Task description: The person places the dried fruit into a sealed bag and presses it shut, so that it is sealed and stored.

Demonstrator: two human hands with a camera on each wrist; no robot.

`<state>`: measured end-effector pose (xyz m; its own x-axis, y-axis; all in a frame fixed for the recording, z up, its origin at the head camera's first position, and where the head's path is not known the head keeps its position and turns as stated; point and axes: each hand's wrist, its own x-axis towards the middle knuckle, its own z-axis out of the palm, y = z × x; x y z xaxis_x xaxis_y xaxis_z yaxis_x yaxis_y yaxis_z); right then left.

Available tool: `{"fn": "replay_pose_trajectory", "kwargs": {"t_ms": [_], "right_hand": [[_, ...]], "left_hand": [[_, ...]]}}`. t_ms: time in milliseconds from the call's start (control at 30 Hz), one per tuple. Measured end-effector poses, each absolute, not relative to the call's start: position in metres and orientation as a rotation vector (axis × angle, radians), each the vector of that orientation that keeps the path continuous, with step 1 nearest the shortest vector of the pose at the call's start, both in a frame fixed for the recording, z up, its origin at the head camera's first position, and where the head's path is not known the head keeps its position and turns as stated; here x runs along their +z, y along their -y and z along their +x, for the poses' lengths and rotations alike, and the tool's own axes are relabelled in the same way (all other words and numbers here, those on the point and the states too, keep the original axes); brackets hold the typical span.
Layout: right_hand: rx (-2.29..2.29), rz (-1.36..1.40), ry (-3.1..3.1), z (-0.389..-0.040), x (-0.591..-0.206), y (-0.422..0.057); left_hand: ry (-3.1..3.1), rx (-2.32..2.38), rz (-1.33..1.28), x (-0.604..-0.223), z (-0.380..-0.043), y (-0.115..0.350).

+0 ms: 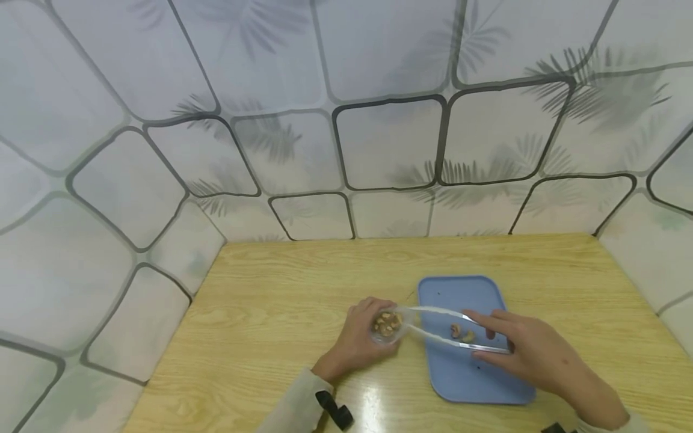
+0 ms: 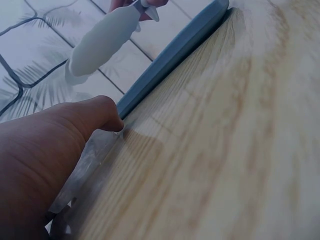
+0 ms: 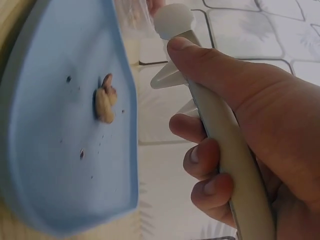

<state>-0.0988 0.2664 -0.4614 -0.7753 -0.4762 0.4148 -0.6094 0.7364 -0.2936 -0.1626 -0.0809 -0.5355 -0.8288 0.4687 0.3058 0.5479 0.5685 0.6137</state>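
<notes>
My left hand (image 1: 357, 337) grips a small clear plastic cup (image 1: 383, 341) with several nut pieces (image 1: 387, 323) inside, left of a blue tray (image 1: 476, 385). In the left wrist view, the thumb lies along the see-through cup wall (image 2: 87, 165). Metal tongs (image 1: 489, 348) with white ends are held in my right hand (image 1: 541, 352) above the tray. Their arms stand apart, and the white tips are at the cup's right side; whether they touch it I cannot tell. Two curved, cashew-like nuts (image 3: 104, 106) lie together on the tray, with dark crumbs around them.
A light wood-grain table (image 1: 260, 325) carries the tray. Patterned walls (image 1: 390, 144) with dark-outlined squares and leaf prints rise behind it and on both sides. A black strap (image 1: 334, 410) is around the left sleeve.
</notes>
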Motion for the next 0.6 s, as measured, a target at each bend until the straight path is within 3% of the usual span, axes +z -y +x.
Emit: {"fn": "replay_pose_trajectory", "kwargs": {"t_ms": [600], "right_hand": [[0.585,0.715,2.737,-0.093,-0.47,-0.288]], "left_hand": [[2.692,-1.086,-0.857,-0.536,-0.162,0.079]]}}
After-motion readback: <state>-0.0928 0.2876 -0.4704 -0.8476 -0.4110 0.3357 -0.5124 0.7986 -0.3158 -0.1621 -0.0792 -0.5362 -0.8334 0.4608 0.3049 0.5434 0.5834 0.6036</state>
